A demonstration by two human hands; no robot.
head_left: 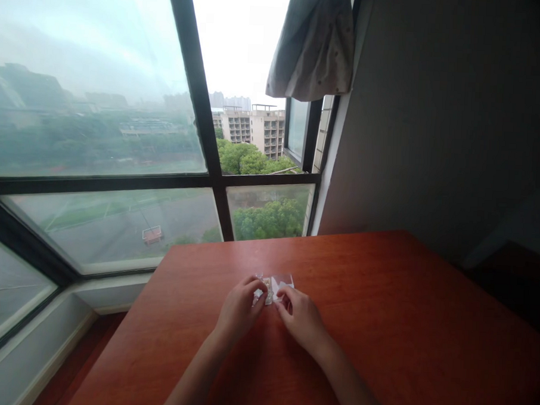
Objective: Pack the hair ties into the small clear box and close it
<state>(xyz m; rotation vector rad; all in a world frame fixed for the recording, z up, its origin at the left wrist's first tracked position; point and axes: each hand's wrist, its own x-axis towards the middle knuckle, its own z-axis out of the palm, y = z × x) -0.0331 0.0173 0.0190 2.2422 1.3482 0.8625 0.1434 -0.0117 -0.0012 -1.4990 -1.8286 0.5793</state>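
Note:
A small clear plastic packet or case (269, 290) with pale, tiny contents lies between my two hands on the reddish-brown table (365, 278). My left hand (242, 304) has its thumb and fingers closed at the packet's left side. On the right side, my right hand (301, 314) pinches near a white piece (276, 286), which looks like paper or a label, with a clear part standing up behind it. The exact contents are too small to make out.
Behind the table are windows with dark frames (219, 194), one pane open at the right. A curtain (314, 55) hangs above it. A grey wall (416, 125) rises beyond the table's right side.

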